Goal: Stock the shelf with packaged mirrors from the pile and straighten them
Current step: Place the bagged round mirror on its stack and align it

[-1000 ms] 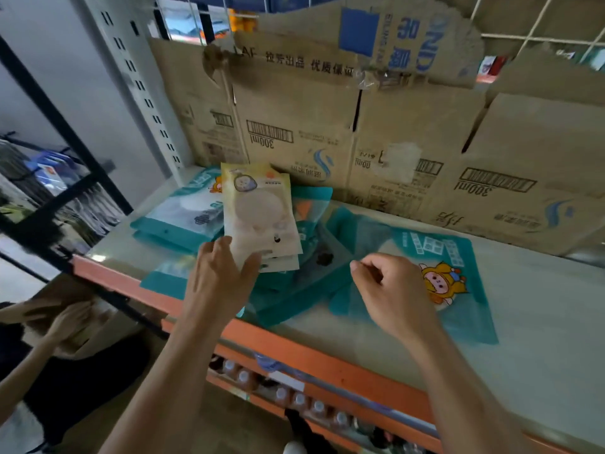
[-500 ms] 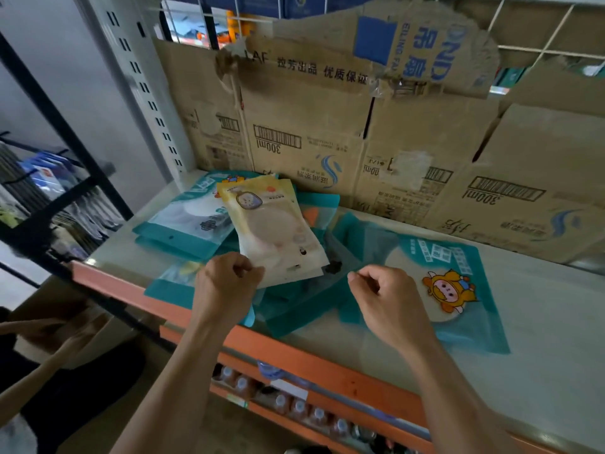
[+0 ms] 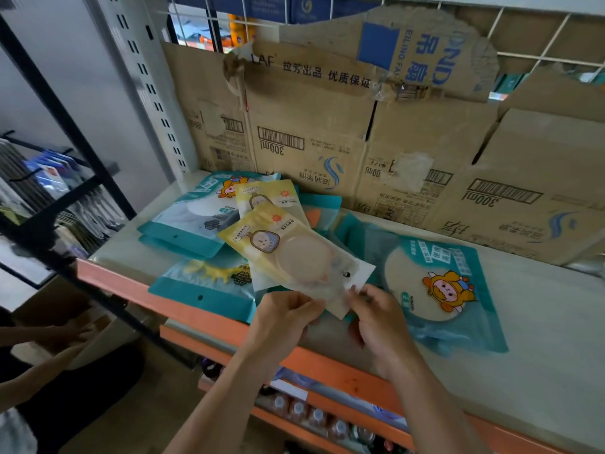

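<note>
Head view: yellow mirror packet [image 3: 294,253] over the shelf [image 3: 540,322]
Pinched at its near edge by the left hand [image 3: 288,319] and the right hand [image 3: 381,322].

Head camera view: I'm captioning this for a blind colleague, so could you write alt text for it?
A person's left hand and right hand pinch the near end of a yellow packaged mirror over a pile of teal and yellow packs on an orange-edged shelf. One teal pack lies alone to the right; flattened cardboard boxes line the back.
</note>
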